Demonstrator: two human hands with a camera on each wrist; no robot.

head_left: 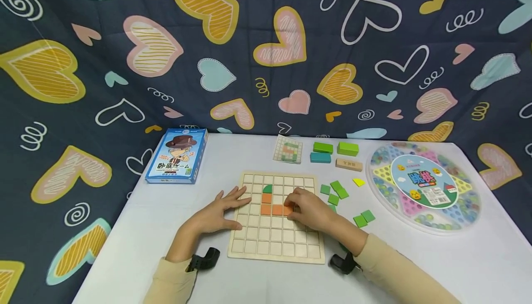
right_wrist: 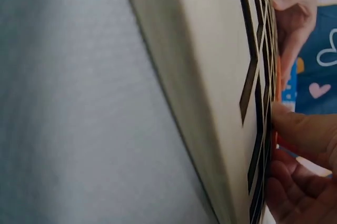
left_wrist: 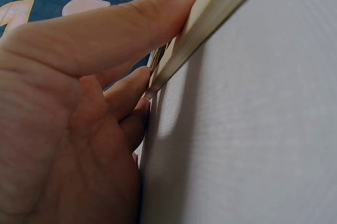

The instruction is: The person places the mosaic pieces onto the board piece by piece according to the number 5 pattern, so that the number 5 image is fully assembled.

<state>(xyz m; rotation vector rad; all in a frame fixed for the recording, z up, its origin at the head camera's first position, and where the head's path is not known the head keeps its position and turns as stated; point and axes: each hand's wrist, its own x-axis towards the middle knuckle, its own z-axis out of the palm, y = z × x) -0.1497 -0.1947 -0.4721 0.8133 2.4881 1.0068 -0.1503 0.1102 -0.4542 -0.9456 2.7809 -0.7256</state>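
Board (head_left: 275, 248) with a grid lies on the worktop (head_left: 270, 290) — the person's left hand (head_left: 218, 212) spread, fingers extended, over its left edge; the right hand (head_left: 309, 209) pinching an orange tile (head_left: 287, 210) near its middle. Green tiles (head_left: 342, 193) lie to its right — a blue box (head_left: 176, 158) to its left.

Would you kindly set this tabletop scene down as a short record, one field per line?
Grid board: on the white tabletop
Left hand: spread at the board's left edge
Right hand: pinches an orange tile
Also on board: three orange tiles, one green piece
Right of board: loose green tiles, one yellow piece
Beyond board: pattern card, four blocks
Far left: blue box
Far right: round game set
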